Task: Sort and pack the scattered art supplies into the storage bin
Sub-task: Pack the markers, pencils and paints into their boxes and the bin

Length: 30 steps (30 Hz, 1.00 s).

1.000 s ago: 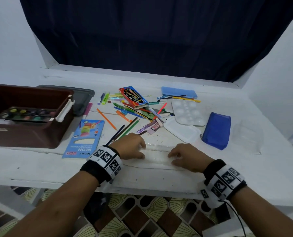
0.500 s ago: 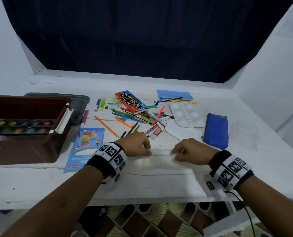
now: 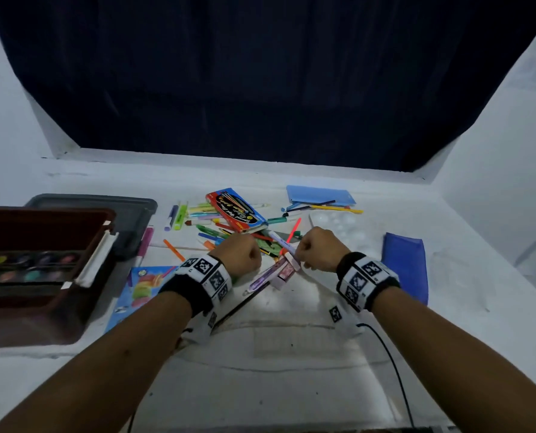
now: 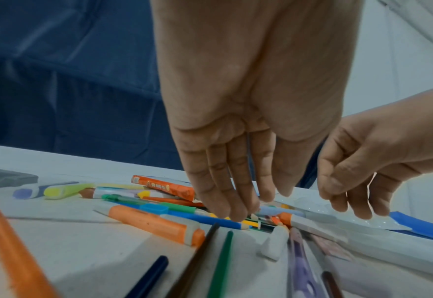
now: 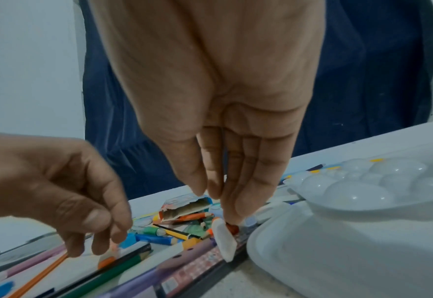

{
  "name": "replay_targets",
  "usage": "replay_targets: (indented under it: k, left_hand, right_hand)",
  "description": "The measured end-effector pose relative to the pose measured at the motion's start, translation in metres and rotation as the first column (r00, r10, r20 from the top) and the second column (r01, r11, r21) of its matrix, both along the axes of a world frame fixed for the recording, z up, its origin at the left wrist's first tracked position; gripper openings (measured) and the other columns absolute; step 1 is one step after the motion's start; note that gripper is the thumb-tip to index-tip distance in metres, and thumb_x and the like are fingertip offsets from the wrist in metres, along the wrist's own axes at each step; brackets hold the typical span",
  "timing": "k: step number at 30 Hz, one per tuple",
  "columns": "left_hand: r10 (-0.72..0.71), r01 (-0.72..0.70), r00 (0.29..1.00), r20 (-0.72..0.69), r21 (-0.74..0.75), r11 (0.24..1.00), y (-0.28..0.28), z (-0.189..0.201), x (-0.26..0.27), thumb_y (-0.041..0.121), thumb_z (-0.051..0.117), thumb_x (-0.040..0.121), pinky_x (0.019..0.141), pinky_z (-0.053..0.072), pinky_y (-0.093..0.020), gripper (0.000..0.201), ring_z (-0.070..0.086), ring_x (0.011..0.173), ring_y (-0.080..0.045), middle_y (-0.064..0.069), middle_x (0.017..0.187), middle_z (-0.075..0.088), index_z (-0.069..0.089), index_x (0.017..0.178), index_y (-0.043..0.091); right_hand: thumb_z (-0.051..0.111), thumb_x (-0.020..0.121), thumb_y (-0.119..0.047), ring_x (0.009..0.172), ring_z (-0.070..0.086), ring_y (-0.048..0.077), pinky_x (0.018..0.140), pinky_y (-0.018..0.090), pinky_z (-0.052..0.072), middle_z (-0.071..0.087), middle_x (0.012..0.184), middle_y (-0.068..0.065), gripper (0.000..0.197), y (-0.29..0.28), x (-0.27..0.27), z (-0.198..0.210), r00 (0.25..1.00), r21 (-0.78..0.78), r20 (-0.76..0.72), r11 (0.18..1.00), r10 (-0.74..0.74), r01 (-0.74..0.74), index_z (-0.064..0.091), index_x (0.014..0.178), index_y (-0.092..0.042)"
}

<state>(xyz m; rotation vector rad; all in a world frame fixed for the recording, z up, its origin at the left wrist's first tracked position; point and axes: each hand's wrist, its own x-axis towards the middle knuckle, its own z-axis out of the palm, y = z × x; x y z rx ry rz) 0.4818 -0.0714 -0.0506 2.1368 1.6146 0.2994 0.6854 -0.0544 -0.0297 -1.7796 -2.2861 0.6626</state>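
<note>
A pile of coloured pens, pencils and markers lies mid-table, with a red pencil box on top. My left hand hangs over the pile's near edge. In the left wrist view the left hand has straight fingers pointing down, tips touching the blue and yellow pencils. My right hand is just right of it. In the right wrist view the right hand reaches down beside a white eraser, holding nothing. The brown storage bin stands at the left with a paint set inside.
A grey lid lies behind the bin, and a blue neon-pencil box in front of it. A white palette and white tray sit right of the pile. Further right lies a dark blue pouch, with a light blue pouch behind.
Both hands have moved forward from the bare near part of the table to the edge of the pen pile, and their fingers now point down onto it.
</note>
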Motion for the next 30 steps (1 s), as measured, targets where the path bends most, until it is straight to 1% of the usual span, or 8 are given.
replay_targets:
  k: [4, 8, 11, 14, 17, 21, 26, 30]
  left_hand:
    - [0.04, -0.04, 0.999, -0.024, -0.009, 0.999, 0.023, -0.004, 0.01, 0.01, 0.063, 0.086, 0.075, 0.059, -0.039, 0.016, 0.07, 0.078, -0.023, -0.013, 0.083, 0.074, 0.076, 0.083, 0.002]
    - [0.096, -0.096, 0.992, -0.087, 0.001, 0.995, 0.038, -0.017, 0.018, 0.014, 0.062, 0.084, 0.07, 0.059, -0.042, 0.018, 0.069, 0.073, -0.026, -0.014, 0.08, 0.073, 0.075, 0.081, 0.003]
    - [0.08, -0.085, 0.989, -0.123, -0.035, 0.996, 0.044, -0.019, 0.022, 0.015, 0.071, 0.079, 0.07, 0.06, -0.04, 0.013, 0.07, 0.074, -0.024, -0.013, 0.08, 0.073, 0.076, 0.081, 0.003]
    - [0.051, -0.064, 0.988, -0.144, -0.087, 0.994, 0.049, -0.02, 0.025, 0.016, 0.078, 0.077, 0.076, 0.059, -0.04, 0.016, 0.07, 0.081, -0.025, -0.014, 0.086, 0.074, 0.075, 0.085, 0.002]
    - [0.028, -0.043, 0.983, -0.181, -0.079, 0.996, 0.048, -0.021, 0.029, 0.015, 0.078, 0.076, 0.08, 0.058, -0.04, 0.016, 0.067, 0.087, -0.027, -0.014, 0.094, 0.071, 0.063, 0.073, 0.012]
    - [-0.008, -0.002, 0.977, -0.215, -0.047, 0.999, 0.04, -0.015, 0.032, 0.016, 0.073, 0.078, 0.08, 0.057, -0.04, 0.013, 0.066, 0.088, -0.027, -0.014, 0.096, 0.071, 0.062, 0.074, 0.013]
    - [0.03, -0.033, 0.999, -0.043, -0.07, 0.997, 0.022, 0.01, 0.022, 0.012, 0.07, 0.08, 0.068, 0.054, -0.034, 0.009, 0.068, 0.082, -0.025, -0.012, 0.086, 0.072, 0.071, 0.08, 0.003]
    - [0.065, -0.056, 0.987, 0.149, -0.063, 0.996, -0.007, 0.025, 0.01, 0.012, 0.072, 0.079, 0.061, 0.05, -0.028, 0.009, 0.064, 0.066, -0.012, -0.002, 0.074, 0.07, 0.072, 0.088, 0.009]
  right_hand:
    - [0.067, 0.083, -0.013, 0.057, 0.057, 0.025, 0.065, 0.036, 0.055, 0.06, 0.063, 0.01, 0.017, 0.019, -0.016, -0.007, 0.985, -0.022, 0.166, 0.999, -0.044, 0.048, 0.063, 0.072, 0.0]
    - [0.074, 0.079, -0.018, 0.062, 0.058, 0.023, 0.063, 0.031, 0.054, 0.057, 0.066, 0.004, 0.025, 0.026, -0.019, -0.012, 0.958, -0.066, 0.286, 0.997, -0.015, 0.035, 0.052, 0.073, -0.009]
    - [0.079, 0.074, -0.019, 0.063, 0.056, 0.022, 0.05, 0.026, 0.045, 0.055, 0.067, 0.003, 0.032, 0.03, -0.02, -0.017, 0.945, -0.063, 0.327, 0.998, -0.004, 0.026, 0.049, 0.08, -0.01]
    - [0.08, 0.074, -0.02, 0.07, 0.057, 0.024, 0.049, 0.025, 0.04, 0.056, 0.074, 0.005, 0.037, 0.032, -0.02, -0.019, 0.946, -0.065, 0.324, 0.998, 0.007, 0.015, 0.048, 0.089, -0.009]
    - [0.077, 0.077, -0.021, 0.07, 0.057, 0.023, 0.049, 0.024, 0.039, 0.057, 0.075, 0.005, 0.033, 0.032, -0.019, -0.021, 0.949, -0.057, 0.316, 0.998, 0.001, 0.018, 0.047, 0.081, -0.011]
    - [0.073, 0.082, -0.023, 0.057, 0.051, 0.018, 0.05, 0.025, 0.04, 0.052, 0.064, 0.003, 0.035, 0.023, -0.017, -0.016, 0.968, -0.067, 0.248, 0.997, -0.026, 0.044, 0.043, 0.066, -0.014]
    - [0.071, 0.08, -0.023, 0.058, 0.061, 0.025, 0.068, 0.041, 0.058, 0.069, 0.07, 0.016, 0.024, 0.0, -0.005, 0.0, 0.996, -0.051, 0.03, 0.995, -0.084, 0.085, 0.065, 0.068, -0.003]
    - [0.07, 0.078, -0.015, 0.056, 0.063, 0.027, 0.054, 0.034, 0.053, 0.07, 0.067, 0.018, 0.018, -0.03, 0.0, 0.007, 0.959, -0.08, -0.247, 0.989, -0.142, 0.126, 0.072, 0.066, -0.001]
